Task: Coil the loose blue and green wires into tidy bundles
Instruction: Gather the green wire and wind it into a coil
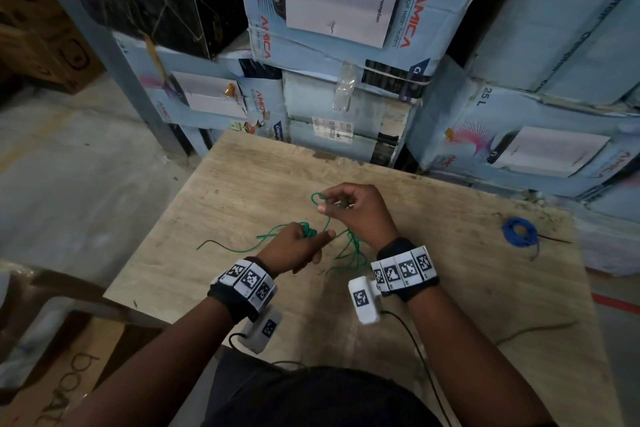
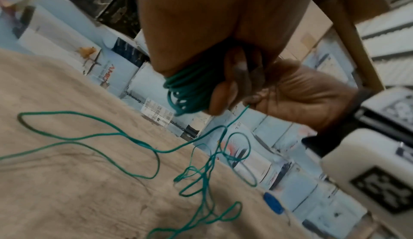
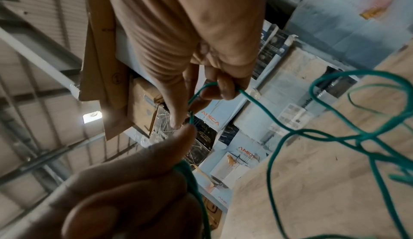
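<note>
A green wire runs between both hands above the wooden table (image 1: 415, 288). My left hand (image 1: 313, 236) grips a small coil of green wire (image 2: 190, 90) wound round its fingers. My right hand (image 1: 329, 205), a little farther out, pinches a loop of the same wire (image 3: 208, 85) between thumb and fingertips. The loose rest of the green wire (image 2: 134, 142) lies in tangled loops on the table under and between the hands. A blue wire coil (image 1: 519, 231) lies wound up at the table's right side, apart from both hands.
Stacked blue cartons (image 1: 346, 10) stand right behind the table's far edge. A brown cardboard box (image 1: 62, 374) sits at the lower left on the floor. Black camera cables (image 1: 415, 350) trail from my wrists over the near table. A dark wire (image 1: 533, 331) lies near the right edge.
</note>
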`<state>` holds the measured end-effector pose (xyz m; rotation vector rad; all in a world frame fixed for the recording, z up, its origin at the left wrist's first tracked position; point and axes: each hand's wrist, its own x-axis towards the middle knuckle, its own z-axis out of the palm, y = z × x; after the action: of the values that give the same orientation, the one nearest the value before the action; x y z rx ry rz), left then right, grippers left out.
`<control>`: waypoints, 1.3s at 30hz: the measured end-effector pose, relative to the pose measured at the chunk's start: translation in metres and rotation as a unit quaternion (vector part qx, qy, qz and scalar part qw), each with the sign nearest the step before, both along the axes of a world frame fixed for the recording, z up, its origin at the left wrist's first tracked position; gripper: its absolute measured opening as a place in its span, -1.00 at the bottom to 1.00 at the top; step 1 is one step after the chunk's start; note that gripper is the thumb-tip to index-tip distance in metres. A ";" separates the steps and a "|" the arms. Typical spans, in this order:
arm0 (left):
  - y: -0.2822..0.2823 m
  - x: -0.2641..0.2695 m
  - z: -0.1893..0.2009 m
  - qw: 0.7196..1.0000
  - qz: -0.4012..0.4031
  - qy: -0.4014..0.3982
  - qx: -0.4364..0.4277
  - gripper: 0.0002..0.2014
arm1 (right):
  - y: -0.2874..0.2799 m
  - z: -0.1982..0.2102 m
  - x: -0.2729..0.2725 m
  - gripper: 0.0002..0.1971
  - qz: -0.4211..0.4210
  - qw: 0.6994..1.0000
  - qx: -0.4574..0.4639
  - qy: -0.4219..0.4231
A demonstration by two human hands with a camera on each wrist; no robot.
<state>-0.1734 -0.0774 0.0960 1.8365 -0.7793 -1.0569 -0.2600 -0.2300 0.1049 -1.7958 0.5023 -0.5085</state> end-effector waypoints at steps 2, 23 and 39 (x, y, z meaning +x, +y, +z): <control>-0.001 0.000 -0.003 0.999 0.011 -0.030 0.009 -0.40 | -0.001 0.003 -0.001 -0.70 0.016 0.999 -0.026 0.017; -0.002 0.022 -0.033 0.971 0.059 -0.191 0.134 -0.29 | -0.025 0.059 0.009 -0.69 0.061 0.952 0.285 0.091; -0.014 0.027 0.056 0.726 -0.031 0.640 -0.251 -0.32 | -0.011 -0.031 0.019 -0.57 0.048 0.985 -0.112 0.121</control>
<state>-0.1468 -0.0914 0.1516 0.3284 -0.1831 -1.5991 -0.2407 -0.2413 0.0735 -2.1021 0.5385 -0.2898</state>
